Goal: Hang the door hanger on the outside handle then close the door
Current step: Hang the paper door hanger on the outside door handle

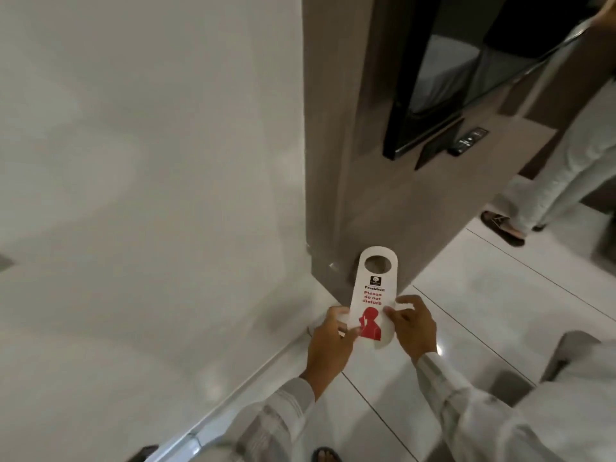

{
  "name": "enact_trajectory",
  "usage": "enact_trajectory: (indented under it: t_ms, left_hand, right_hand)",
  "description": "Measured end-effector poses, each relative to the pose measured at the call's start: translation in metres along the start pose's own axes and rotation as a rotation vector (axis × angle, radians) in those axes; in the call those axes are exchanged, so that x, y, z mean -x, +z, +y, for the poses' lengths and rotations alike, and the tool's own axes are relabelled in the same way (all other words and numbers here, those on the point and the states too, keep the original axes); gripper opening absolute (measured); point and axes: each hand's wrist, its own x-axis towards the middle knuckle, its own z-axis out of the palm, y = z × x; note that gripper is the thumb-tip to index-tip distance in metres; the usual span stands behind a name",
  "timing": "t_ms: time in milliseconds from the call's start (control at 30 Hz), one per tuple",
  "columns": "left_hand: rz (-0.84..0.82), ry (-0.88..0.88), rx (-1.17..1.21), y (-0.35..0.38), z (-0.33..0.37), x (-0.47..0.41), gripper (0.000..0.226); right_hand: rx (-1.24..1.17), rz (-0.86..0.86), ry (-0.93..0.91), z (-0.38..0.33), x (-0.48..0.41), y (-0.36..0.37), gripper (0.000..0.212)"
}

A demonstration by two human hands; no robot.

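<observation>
A white door hanger with a round hole at its top and red "Please do not disturb" print is held flat in front of me, low above the floor. My left hand grips its lower left edge. My right hand pinches its lower right edge. The brown door stands open ahead, its edge toward me. A dark handle and a black lock plate sit on its face, well above and to the right of the hanger.
A pale wall fills the left side. White floor tiles spread to the right. Another person's legs and sandalled foot stand beyond the door at right. My own foot shows at the bottom.
</observation>
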Motion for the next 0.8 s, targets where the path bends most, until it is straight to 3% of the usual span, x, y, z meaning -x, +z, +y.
enact_trajectory:
  t_ms: [67,167,233,333,600,800]
  left_hand:
    - [-0.006,0.066,-0.143,0.014,0.011,-0.026,0.033]
    - [-0.038,0.202,-0.429,0.027,0.022,-0.060,0.042]
    - [-0.105,0.236,-0.703,0.032,0.021,-0.074,0.043]
    - [-0.210,0.216,-0.841,0.035,0.011,-0.082,0.053]
    - [-0.024,0.252,-0.901,-0.026,-0.037,-0.029,0.061]
    - [0.334,0.097,-0.843,-0.153,-0.115,0.095,0.058]
  right_hand:
    - [0.154,0.047,-0.058,-0.004,-0.032,-0.003,0.009]
    - [0.358,0.041,-0.170,-0.014,-0.070,-0.002,0.022]
    - [0.672,-0.025,-0.267,-0.013,-0.084,0.003,0.027]
    - [1.029,-0.076,-0.345,-0.003,-0.091,0.008,0.029]
    - [0.962,-0.029,-0.503,0.003,-0.043,0.041,0.036]
    - [0.999,-0.288,-0.781,-0.030,0.066,0.160,0.045]
